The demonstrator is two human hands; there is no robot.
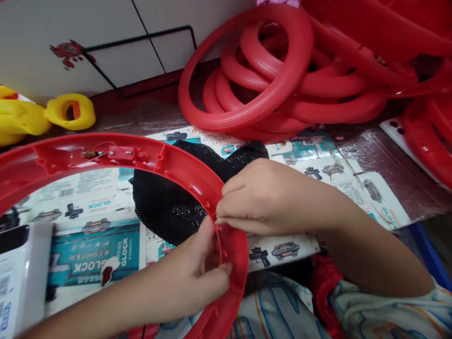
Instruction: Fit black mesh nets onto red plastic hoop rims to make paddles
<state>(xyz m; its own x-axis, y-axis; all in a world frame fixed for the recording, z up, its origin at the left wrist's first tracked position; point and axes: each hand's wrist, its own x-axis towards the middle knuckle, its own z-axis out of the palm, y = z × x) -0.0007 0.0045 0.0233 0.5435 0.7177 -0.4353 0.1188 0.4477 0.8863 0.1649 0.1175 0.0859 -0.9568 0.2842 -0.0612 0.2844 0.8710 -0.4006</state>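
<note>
A large red plastic ring [190, 172], hollow side up with ribs and small pegs inside, lies across the left and middle of the head view. My left hand [197, 268] grips its right side, thumb in the channel and fingers around the inner edge. Just above, my right hand [261, 197] is closed in a pinch at the ring's inner pegs; what it pinches is hidden. Black mesh cloth [162, 207] lies under and behind the ring, near both hands. Thin wires and a small fitting [122, 153] sit in the far part of the channel.
Several red rings [247, 94] are piled at the back, with more red parts [406, 28] at right. Yellow plastic pieces [70, 111] stand at far left. Printed cardboard [95, 254] covers the table. A white box [24, 278] is at front left; a black wire frame [141, 37] leans behind.
</note>
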